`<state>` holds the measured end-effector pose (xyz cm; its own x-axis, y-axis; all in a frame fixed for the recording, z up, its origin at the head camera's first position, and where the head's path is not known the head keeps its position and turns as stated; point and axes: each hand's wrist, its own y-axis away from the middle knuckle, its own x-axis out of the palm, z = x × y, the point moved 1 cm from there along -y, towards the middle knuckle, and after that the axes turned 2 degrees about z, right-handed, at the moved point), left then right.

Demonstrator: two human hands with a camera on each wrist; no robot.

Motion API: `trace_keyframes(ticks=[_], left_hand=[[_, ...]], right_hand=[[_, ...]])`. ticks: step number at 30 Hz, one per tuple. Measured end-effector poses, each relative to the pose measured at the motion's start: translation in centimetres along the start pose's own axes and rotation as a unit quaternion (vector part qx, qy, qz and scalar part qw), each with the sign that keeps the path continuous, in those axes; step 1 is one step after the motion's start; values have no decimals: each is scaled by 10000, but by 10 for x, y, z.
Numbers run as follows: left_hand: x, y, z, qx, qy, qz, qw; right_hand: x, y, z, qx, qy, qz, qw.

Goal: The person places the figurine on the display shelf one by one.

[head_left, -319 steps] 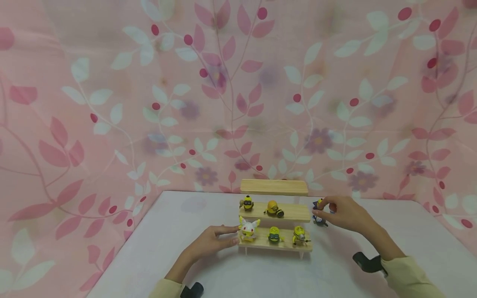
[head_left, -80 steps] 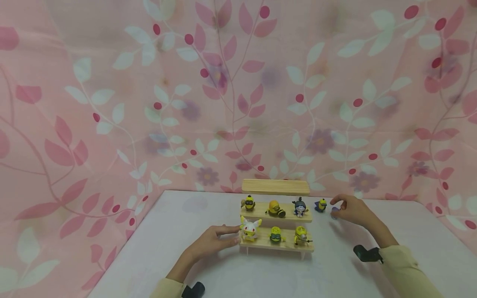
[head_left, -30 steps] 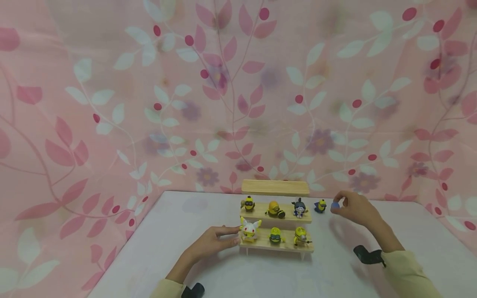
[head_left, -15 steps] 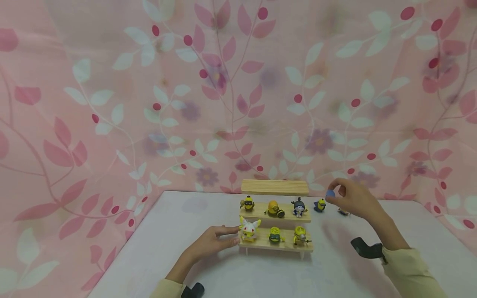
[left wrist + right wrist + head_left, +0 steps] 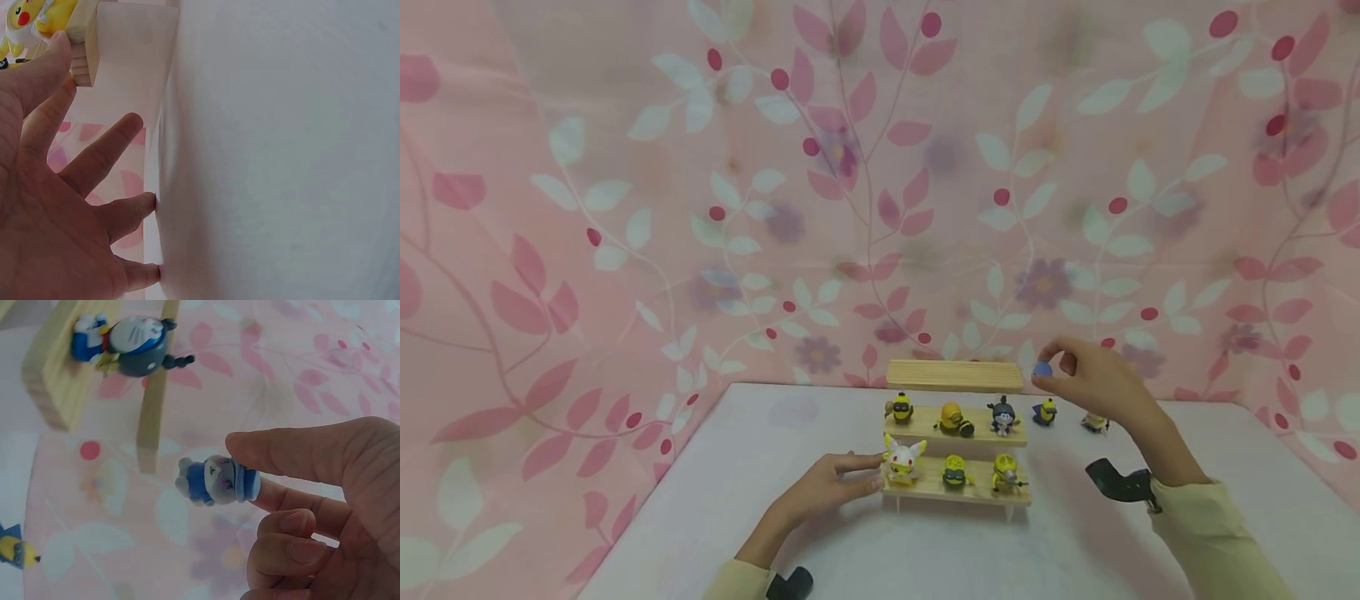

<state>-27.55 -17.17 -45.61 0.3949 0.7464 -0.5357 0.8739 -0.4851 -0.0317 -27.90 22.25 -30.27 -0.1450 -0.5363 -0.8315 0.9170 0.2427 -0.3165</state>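
Note:
My right hand (image 5: pixel 1101 379) pinches a small white animal figurine (image 5: pixel 220 477) with a blue hat and blue clothes, thumb and index finger at the hat. It is up in the air beside the right end of the top board (image 5: pixel 955 375) of a three-tier wooden display stand (image 5: pixel 925 493). My left hand (image 5: pixel 823 490) lies at the left end of the lowest board, thumb and index fingertips touching its end (image 5: pixel 84 59), fingers spread and mostly straight. Next to those fingertips stands a yellow figurine in a white hood (image 5: pixel 904 460).
Two yellow figurines (image 5: pixel 955 472) (image 5: pixel 1006 472) share the lowest board. On the middle board stand a yellow figurine (image 5: pixel 901 408), an orange-topped one (image 5: pixel 953 419) and a blue-grey-headed one (image 5: pixel 1002 417). A caped yellow figurine (image 5: pixel 1045 411) and another figurine (image 5: pixel 1094 422) are on the white table (image 5: pixel 940 554).
The blue-headed figurine has come onto the middle board. My right hand has lifted the blue-hatted figurine from the table and moved left toward the top board. My left hand stays at the stand.

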Motion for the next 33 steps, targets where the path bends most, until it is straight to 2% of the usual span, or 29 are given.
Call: trace_keyframes(ticks=[6,17,33], left_hand=[[0,-2,2,39,-68,1,10000],[-3,1,-5,11,-49,-22,10000],[0,0,-3,-16,-78,-33,10000]], right_hand=[[3,-14,14,-277,-147,-19,9995],[12,-38,42,-545,-388,217,9975],[44,-69,82,-791,-777,548,9923]])
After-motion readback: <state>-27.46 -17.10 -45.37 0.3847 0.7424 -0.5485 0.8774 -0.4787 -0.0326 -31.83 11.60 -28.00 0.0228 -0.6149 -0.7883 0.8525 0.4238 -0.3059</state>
